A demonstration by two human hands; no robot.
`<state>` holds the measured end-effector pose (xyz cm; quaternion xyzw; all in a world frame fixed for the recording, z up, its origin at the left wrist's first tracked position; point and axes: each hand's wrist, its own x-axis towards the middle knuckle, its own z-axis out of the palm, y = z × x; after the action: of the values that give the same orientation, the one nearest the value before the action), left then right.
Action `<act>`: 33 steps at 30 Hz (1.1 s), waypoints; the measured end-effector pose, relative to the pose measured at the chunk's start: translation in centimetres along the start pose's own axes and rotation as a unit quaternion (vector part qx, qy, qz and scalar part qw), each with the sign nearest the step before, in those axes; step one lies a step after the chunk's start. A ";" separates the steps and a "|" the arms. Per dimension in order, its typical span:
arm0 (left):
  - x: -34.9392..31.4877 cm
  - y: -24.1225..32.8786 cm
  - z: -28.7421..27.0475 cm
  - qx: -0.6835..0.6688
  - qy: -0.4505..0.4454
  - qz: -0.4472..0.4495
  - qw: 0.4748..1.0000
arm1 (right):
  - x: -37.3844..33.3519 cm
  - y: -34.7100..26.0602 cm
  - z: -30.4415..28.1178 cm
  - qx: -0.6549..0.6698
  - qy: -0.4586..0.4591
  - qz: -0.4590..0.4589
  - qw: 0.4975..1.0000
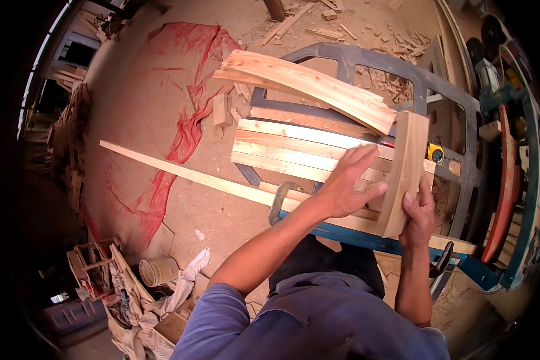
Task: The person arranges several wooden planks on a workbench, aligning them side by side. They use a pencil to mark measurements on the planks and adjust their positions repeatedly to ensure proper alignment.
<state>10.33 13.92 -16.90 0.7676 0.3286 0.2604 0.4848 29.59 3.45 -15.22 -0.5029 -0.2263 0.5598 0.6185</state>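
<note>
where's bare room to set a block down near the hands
Bare floor lies left of the stacked planks, between the red sheet and the long strip.

Crowded: the bench top, where the left hand presses the planks and the right hand holds the curved piece; scraps litter the far floor.

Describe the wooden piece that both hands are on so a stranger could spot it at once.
Start at the grey metal workbench frame with its stack of pale planks. At the stack's right end the left hand and right hand hold a curved board. It alone stands on edge, crosswise to the flat planks.
</note>
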 end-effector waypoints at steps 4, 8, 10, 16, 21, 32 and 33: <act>-5.3 -1.1 -4.5 -0.598 0.006 -0.109 0.794 | -1.3 4.0 11.8 0.052 -0.074 0.056 0.994; -11.0 -4.0 -10.7 -0.783 0.056 -0.053 0.617 | -1.2 6.8 18.8 -0.118 -0.167 0.098 0.974; -13.6 -6.3 -13.3 -0.743 0.120 -0.100 0.651 | -0.6 7.6 20.2 -0.298 -0.190 -0.007 0.936; -17.4 -8.9 -21.0 -0.628 0.317 -0.260 0.662 | 3.9 6.2 20.2 -0.755 -0.211 -0.188 0.592; -18.9 -12.5 -25.6 -0.630 0.334 -0.286 0.640 | 6.0 6.6 19.2 -0.843 -0.226 -0.104 0.478; -14.5 -16.1 -26.3 -0.475 0.265 -0.182 0.819 | 6.9 6.5 19.4 -0.824 -0.213 -0.079 0.519; -13.8 -16.5 -26.4 -0.438 0.260 -0.209 0.835 | 6.9 6.6 19.4 -0.825 -0.212 -0.078 0.517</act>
<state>-21.74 23.79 -22.72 0.2922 0.4472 0.4594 0.7096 12.03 16.07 -15.33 -0.6343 -0.7495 0.1612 -0.0994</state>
